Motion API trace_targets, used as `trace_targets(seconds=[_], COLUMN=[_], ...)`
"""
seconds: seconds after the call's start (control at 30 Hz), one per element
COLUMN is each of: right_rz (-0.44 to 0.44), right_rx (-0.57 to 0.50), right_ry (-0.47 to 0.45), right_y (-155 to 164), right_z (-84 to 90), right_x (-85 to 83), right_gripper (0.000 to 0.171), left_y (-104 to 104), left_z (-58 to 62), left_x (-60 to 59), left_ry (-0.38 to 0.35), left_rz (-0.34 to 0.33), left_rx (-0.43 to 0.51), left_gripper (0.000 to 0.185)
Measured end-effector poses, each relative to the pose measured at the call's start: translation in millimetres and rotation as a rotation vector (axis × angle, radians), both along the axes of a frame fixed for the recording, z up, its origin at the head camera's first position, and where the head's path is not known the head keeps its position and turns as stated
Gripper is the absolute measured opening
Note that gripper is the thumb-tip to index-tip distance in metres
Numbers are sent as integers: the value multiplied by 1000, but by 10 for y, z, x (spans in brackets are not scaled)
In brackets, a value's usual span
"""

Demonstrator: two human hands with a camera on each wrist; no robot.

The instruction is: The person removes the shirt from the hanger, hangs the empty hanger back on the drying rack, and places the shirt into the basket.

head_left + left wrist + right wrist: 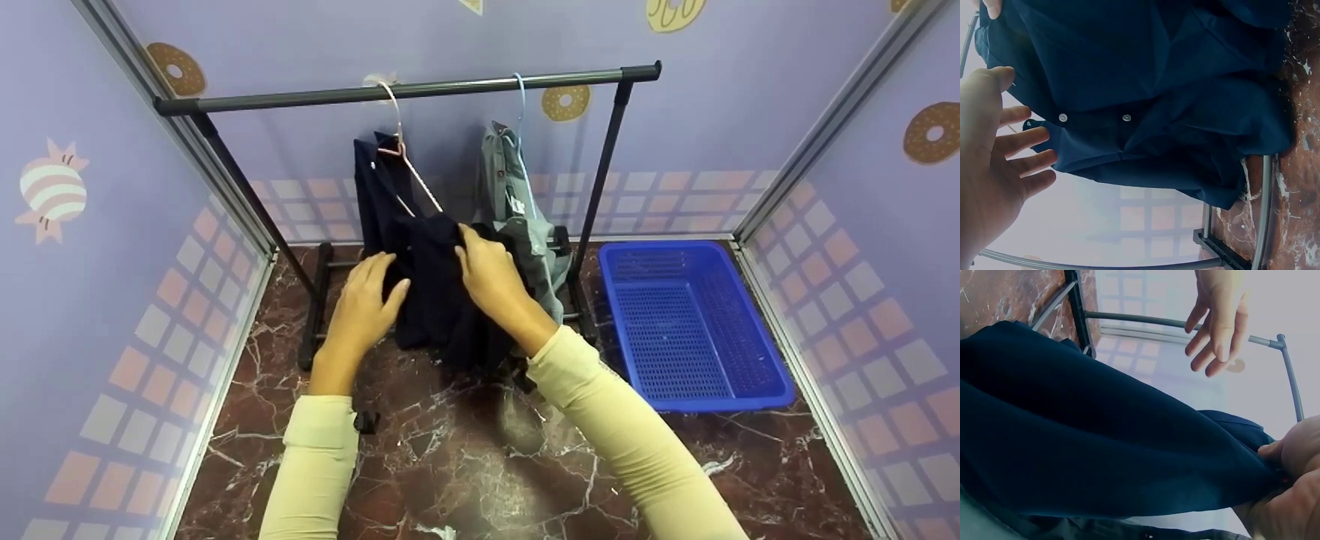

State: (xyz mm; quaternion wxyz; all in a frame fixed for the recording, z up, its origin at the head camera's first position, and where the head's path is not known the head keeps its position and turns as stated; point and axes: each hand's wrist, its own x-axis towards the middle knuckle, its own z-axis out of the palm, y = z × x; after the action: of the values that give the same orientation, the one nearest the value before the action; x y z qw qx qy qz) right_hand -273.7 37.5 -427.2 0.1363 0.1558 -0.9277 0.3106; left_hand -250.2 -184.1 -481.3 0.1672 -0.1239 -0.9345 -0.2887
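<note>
A dark navy buttoned shirt (435, 292) hangs from a pale pink hanger (424, 185) on the rack's bar. My right hand (491, 274) pinches the shirt's upper right edge between thumb and fingers, as the right wrist view also shows. Beside the shirt's left edge, my left hand (361, 304) has its fingers extended and holds nothing. Small pale buttons (1126, 118) run down the shirt front in the left wrist view. Cloth hides part of the hanger's lower portion.
A black metal clothes rack (300, 97) stands against the patterned wall. To the right of the navy shirt, a grey-green garment (496, 169) hangs on a light blue hanger (520, 112). A blue plastic basket (630, 352) sits on the marbled floor (420, 480) at the right.
</note>
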Motion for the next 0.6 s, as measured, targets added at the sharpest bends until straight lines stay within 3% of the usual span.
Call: trace_targets(seconds=[0.4, 0.6], right_rz=[-21, -16], right_rx=[-20, -29], right_ry=[97, 153], right_y=[145, 232], right_z=[99, 175], right_x=[10, 56], right_gripper=[19, 18], left_y=[20, 0], left_z=[155, 228], left_x=[31, 51], left_ry=[87, 101], left_rz=[-13, -1], left_rx=[-12, 0], left_gripper=[51, 50])
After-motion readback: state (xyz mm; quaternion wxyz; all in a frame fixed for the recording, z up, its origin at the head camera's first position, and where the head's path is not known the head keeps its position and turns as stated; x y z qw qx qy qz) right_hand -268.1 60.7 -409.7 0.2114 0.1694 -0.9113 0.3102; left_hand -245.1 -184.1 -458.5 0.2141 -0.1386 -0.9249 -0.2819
